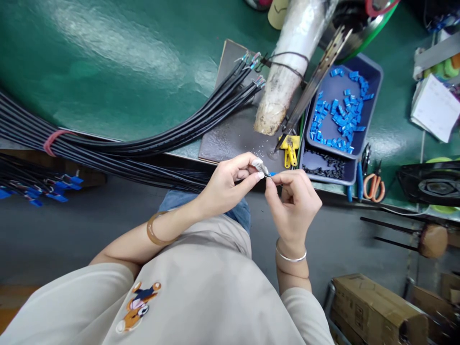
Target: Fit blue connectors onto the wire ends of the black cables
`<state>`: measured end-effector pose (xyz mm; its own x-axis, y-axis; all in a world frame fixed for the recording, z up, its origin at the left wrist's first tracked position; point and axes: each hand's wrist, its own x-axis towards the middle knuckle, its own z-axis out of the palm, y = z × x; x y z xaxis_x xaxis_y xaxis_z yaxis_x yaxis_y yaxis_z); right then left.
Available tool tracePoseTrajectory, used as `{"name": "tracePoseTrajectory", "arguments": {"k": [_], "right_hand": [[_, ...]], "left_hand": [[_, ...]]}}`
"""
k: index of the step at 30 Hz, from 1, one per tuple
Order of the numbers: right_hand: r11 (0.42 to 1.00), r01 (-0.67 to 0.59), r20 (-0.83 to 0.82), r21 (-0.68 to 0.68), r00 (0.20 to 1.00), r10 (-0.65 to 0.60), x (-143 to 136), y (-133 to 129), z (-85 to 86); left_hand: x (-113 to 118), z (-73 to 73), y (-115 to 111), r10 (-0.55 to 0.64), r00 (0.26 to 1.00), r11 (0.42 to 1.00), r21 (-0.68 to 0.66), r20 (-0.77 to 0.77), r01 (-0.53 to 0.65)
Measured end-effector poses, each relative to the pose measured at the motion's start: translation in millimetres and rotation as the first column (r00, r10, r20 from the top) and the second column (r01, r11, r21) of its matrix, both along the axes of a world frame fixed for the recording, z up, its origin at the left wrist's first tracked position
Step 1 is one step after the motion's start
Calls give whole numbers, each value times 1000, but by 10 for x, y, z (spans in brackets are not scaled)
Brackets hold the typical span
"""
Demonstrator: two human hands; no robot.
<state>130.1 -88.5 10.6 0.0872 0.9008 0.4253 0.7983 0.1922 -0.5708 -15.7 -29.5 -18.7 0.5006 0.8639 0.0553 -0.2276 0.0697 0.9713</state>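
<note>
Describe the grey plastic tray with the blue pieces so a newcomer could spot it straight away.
Start at the glossy green tabletop and find the thick whitish cylinder. To its right in the picture sits the rectangular grey plastic tray. Many small bright-blue pieces are scattered in it, whereas the neighbouring grey tray at its near edge holds small black pieces.

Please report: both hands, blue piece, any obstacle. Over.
Right hand pinching blue piece. Left hand close beside, grip unclear. Yellow tool beyond hands, not between.

A brown box (373,302) sits at four o'clock, and an orange-handled tool (374,183) lies on the desk (118,108) at three o'clock.
</note>
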Motion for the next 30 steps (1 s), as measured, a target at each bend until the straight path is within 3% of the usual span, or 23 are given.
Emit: {"name": "tracePoseTrajectory", "arguments": {"k": [4,8,11,14,20,24,30], "right_hand": [[990,128,-237,-66,961,-140,12,-16,4],[961,272,-242,-42,931,-274,101,-22,25],[968,185,-240,-173,945,-223,134,-17,33],[962,85,-353,-260,919,-176,143,-2,24],[965,-68,-676,-252,726,-125,164,88,-87],[965,-105,-792,-240,596,-132,150,145,-157],[952,-119,-817,-280,550,-172,141,158,-174]], "left_hand": [[-25,33,14,-31,998,998,-50,45,33],[-33,79,52,-50,998,990,-131,49,56],[-29,82,59,-45,997,991,-122,68,53],[-28,62,51,-48,996,994,-91,77,55],[-44,51,27,-56,998,995,84,-19,57],[-45,82,36,-20,993,978,205,-117,44],[-24,102,65,10,987,977,214,-159,25]]}}
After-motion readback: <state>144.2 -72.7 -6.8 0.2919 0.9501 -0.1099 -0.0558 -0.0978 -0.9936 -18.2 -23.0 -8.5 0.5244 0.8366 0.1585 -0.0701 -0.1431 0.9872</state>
